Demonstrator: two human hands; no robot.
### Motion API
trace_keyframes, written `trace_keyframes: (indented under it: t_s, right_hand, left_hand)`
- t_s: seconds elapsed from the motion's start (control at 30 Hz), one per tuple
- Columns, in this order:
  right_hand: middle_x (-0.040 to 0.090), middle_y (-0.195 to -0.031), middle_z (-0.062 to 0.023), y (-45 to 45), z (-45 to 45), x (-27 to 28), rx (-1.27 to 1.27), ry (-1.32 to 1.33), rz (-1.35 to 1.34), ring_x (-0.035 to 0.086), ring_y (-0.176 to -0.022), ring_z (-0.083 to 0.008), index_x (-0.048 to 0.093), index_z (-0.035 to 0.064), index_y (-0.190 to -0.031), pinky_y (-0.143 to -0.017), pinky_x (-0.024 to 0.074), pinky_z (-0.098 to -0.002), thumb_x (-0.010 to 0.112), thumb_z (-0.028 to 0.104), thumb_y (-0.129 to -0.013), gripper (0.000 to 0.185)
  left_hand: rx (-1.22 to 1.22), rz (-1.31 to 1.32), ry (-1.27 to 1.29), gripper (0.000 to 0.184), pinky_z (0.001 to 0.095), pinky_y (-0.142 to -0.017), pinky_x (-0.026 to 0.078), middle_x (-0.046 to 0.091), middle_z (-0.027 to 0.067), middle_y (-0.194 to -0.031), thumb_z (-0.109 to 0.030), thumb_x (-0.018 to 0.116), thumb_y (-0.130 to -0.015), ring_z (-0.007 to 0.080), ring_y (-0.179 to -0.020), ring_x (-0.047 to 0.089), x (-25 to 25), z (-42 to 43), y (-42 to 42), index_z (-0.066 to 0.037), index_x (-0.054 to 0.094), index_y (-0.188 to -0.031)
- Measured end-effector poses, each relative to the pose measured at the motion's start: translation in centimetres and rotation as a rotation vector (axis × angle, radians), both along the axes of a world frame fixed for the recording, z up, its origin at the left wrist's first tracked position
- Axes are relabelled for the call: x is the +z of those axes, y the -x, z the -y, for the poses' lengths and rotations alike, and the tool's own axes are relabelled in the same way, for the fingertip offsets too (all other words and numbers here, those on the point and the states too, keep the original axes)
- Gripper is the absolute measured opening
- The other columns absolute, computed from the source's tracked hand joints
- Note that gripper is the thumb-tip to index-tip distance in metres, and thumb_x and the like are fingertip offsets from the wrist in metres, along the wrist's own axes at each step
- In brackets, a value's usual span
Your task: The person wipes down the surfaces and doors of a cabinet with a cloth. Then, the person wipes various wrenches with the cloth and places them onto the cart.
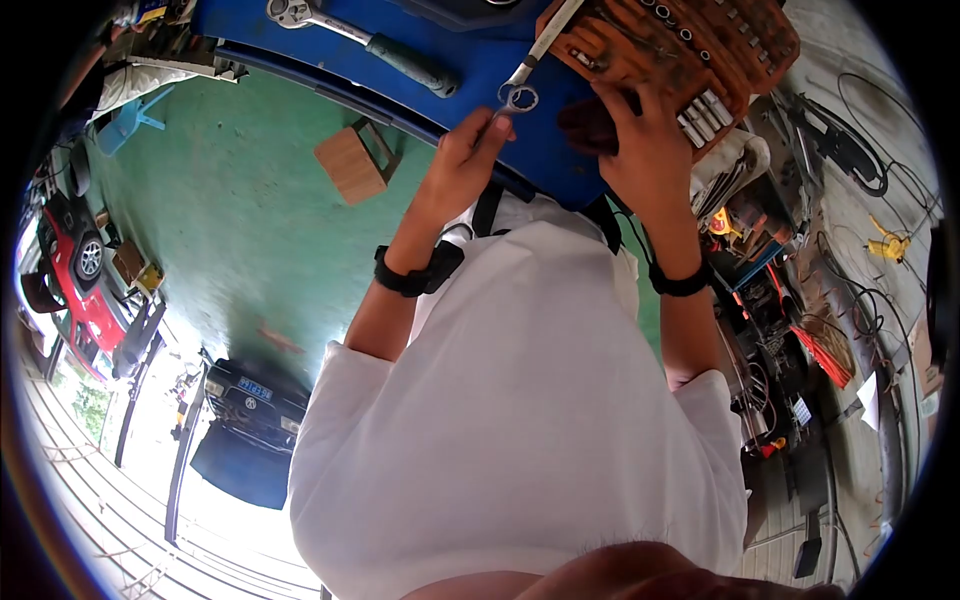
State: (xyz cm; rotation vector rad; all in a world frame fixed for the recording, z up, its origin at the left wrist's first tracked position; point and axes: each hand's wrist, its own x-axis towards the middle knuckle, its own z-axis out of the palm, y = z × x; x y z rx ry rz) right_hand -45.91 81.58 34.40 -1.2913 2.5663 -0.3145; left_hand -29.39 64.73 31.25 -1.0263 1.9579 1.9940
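Observation:
My left hand [472, 158] is closed around a ring wrench [521, 97], whose ring end points up over the blue bench top. Just beyond that ring, a longer wrench [546, 42] lies slanted towards the tool case; whether the two touch, I cannot tell. My right hand [645, 145] grips a dark reddish-brown cloth [586, 127] by the front edge of the bench, beside the case. A ratchet with a green handle [412, 64] rests on the bench to the left.
An orange tool case [735, 40] with sockets lies open at the bench's right. Behind the blue bench edge [330, 90] stands a wooden stool [350, 165] on the green floor. Cars [250, 405] are at the left; cables and tools crowd the right.

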Motion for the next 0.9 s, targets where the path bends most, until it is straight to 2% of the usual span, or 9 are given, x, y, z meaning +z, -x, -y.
trace_keyframes:
  t_s: [0.17,0.23,0.33,0.37,0.43,0.6,0.67,0.77,0.9]
  right_hand:
    - [0.052,-0.118,-0.0049,0.2,-0.3,0.3,-0.006,-0.008,0.023,0.058,-0.109,-0.0295,0.06,0.0179,-0.13,-0.074,0.0598,-0.0371,0.075,0.005,-0.06,0.072]
    - [0.053,-0.131,-0.0023,0.3,-0.3,0.4,-0.038,-0.016,0.06,0.055,-0.115,-0.0304,0.059,0.014,-0.131,-0.085,0.0572,-0.0388,0.072,0.002,-0.062,0.071]
    - [0.05,-0.141,0.0002,0.5,0.0,0.6,-0.027,-0.064,0.091,0.052,-0.121,-0.0306,0.058,0.0095,-0.133,-0.091,0.0565,-0.038,0.072,0.002,-0.061,0.073]
    - [0.05,-0.141,0.0002,0.7,0.0,0.6,-0.027,-0.064,0.089,0.052,-0.121,-0.0306,0.058,0.0095,-0.133,-0.091,0.0565,-0.038,0.072,0.002,-0.061,0.073]
    - [0.05,-0.142,0.0018,1.1,0.1,0.4,0.043,-0.023,0.027,0.057,-0.113,-0.0276,0.058,0.0067,-0.132,-0.081,0.0597,-0.0347,0.072,0.003,-0.062,0.072]
    - [0.05,-0.145,0.0014,2.1,0.2,-0.2,0.148,-0.02,0.076,0.055,-0.118,-0.0278,0.056,0.009,-0.135,-0.088,0.0581,-0.0371,0.071,0.003,-0.062,0.075]
    - [0.05,-0.145,0.0011,2.1,0.2,-0.1,0.158,-0.021,0.08,0.054,-0.119,-0.0284,0.056,0.0107,-0.137,-0.09,0.0574,-0.038,0.071,0.002,-0.062,0.077]
    - [0.05,-0.145,-0.002,2.0,0.3,-0.2,0.148,-0.015,0.107,0.054,-0.12,-0.031,0.053,0.015,-0.14,-0.092,0.0568,-0.0395,0.071,0.002,-0.062,0.081]
    - [0.05,-0.145,-0.0064,1.8,0.3,-0.9,0.131,0.015,0.107,0.052,-0.122,-0.0342,0.052,0.018,-0.142,-0.092,0.0569,-0.0407,0.071,0.003,-0.063,0.082]
  left_hand:
    - [0.001,-0.035,0.003,0.032,0.0225,-0.06,0.031,0.044,-0.0043,-0.074,-0.031,0.05,-0.107,0.005,-0.068,0.035,0.4,0.0,0.8,-0.003,0.06,-0.096]
    - [-0.004,-0.027,0.016,0.032,0.0228,-0.06,0.031,0.043,-0.0045,-0.074,-0.031,0.05,-0.107,0.005,-0.068,0.035,0.5,0.1,1.0,-0.003,0.061,-0.096]
    - [-0.002,-0.029,0.038,0.031,0.0249,-0.06,0.033,0.045,-0.0018,-0.072,-0.029,0.051,-0.106,0.0069,-0.067,0.038,0.5,0.1,1.3,-0.001,0.062,-0.096]
    - [0.008,-0.037,0.049,0.031,0.0267,-0.061,0.036,0.048,0.001,-0.071,-0.028,0.053,-0.105,0.0087,-0.068,0.041,0.5,0.1,1.3,0.0,0.063,-0.096]
    - [0.01,-0.04,0.049,0.031,0.0266,-0.061,0.036,0.048,0.0012,-0.07,-0.028,0.053,-0.105,0.0086,-0.067,0.041,0.6,0.1,1.4,0.0,0.063,-0.096]
    - [-0.017,-0.025,0.032,0.03,0.0233,-0.062,0.035,0.046,-0.0037,-0.074,-0.029,0.05,-0.107,0.0058,-0.068,0.039,0.9,0.4,1.4,-0.002,0.062,-0.099]
    - [0.002,-0.047,0.047,0.029,0.0241,-0.068,0.042,0.052,-0.0013,-0.078,-0.027,0.05,-0.107,0.0075,-0.072,0.046,0.8,0.4,1.3,-0.001,0.062,-0.103]
    - [0.009,-0.096,0.048,0.029,0.0255,-0.074,0.046,0.056,0.0011,-0.082,-0.025,0.049,-0.107,0.0093,-0.077,0.051,0.8,0.5,1.2,0.0,0.062,-0.104]
    - [0.02,-0.136,0.035,0.029,0.0254,-0.073,0.045,0.055,0.0012,-0.083,-0.026,0.049,-0.108,0.0094,-0.078,0.05,1.2,0.4,1.3,0.0,0.062,-0.103]
